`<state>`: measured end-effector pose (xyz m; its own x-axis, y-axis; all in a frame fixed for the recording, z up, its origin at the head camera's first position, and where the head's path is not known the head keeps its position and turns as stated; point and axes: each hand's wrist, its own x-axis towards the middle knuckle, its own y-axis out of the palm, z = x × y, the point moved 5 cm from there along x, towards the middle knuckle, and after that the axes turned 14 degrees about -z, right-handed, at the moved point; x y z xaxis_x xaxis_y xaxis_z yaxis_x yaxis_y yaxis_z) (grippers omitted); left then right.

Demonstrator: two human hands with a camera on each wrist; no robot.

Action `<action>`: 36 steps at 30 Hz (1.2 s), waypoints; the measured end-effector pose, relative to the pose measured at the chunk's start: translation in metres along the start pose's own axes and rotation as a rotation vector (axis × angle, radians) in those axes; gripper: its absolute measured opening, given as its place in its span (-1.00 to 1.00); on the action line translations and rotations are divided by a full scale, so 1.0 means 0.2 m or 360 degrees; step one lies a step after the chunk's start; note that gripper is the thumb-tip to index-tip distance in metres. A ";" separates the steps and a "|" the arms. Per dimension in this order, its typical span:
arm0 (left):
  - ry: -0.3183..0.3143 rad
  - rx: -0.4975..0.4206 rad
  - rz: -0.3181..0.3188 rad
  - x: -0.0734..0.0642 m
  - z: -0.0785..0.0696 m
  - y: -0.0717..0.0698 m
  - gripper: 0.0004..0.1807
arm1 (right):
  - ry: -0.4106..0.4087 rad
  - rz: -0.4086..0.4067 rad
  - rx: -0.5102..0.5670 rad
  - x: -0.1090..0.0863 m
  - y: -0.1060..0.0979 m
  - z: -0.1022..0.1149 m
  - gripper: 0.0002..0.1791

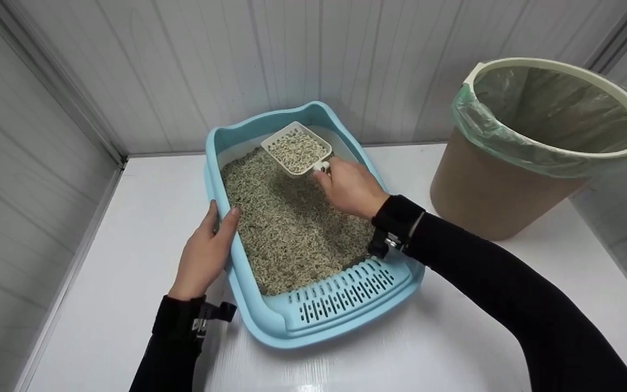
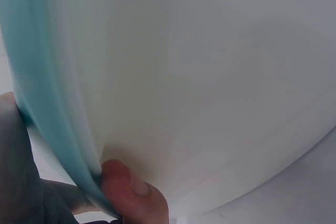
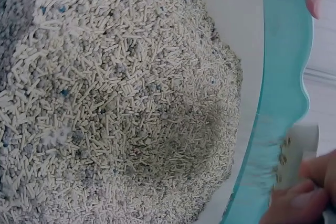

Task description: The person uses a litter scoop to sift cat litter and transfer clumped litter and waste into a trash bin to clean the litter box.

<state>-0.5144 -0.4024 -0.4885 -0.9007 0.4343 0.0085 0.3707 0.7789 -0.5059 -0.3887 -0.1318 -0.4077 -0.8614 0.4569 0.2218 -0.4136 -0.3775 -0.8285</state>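
Observation:
My right hand [image 1: 350, 186] grips the handle of a white slotted litter scoop [image 1: 321, 148], heaped with pale pellets, over the back part of a blue litter box [image 1: 245, 261]. In the right wrist view, bits fall in streaks beside the scoop [image 3: 296, 153]. Pellet cat litter [image 1: 297, 234] fills the box, with a darker hollow [image 3: 178, 145] in its surface. My left hand [image 1: 204, 253] holds the box's left rim, thumb on the inner side and fingers outside. The left wrist view shows its thumb [image 2: 134, 192] against the rim.
A brown bin [image 1: 487, 190] with a cream rim and a greenish plastic liner [image 1: 485, 122] stands to the right of the box. The box's front ledge [image 1: 340, 294] is slotted. A ribbed grey-white wall [image 1: 286, 54] rises behind the white floor [image 1: 145, 201].

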 end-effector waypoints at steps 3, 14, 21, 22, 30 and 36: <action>0.0009 0.0013 -0.0003 0.00 0.00 0.00 0.20 | 0.0006 -0.0015 0.0004 0.00 -0.02 -0.01 -0.63; 0.0004 0.0040 -0.0002 -0.01 0.00 0.00 0.19 | -0.0010 -0.0004 -0.0026 -0.02 -0.07 -0.02 -0.63; -0.0012 0.0039 0.0002 -0.01 0.01 -0.01 0.19 | -0.0034 -0.0010 -0.0034 -0.01 -0.09 -0.02 -0.65; -0.0009 0.0040 -0.0002 0.00 0.01 -0.01 0.19 | -0.0036 -0.0009 -0.0039 -0.01 -0.09 -0.01 -0.64; -0.0005 0.0039 0.0004 0.00 0.00 -0.01 0.19 | -0.0021 0.0009 -0.0091 -0.02 -0.12 -0.03 -0.63; 0.0003 0.0032 0.0000 0.00 -0.01 0.00 0.18 | -0.0021 0.0049 -0.0046 -0.02 -0.13 -0.04 -0.64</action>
<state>-0.5143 -0.4021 -0.4864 -0.9003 0.4351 0.0105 0.3658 0.7695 -0.5234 -0.3720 -0.1167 -0.3905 -0.8776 0.4346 0.2024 -0.3781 -0.3676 -0.8496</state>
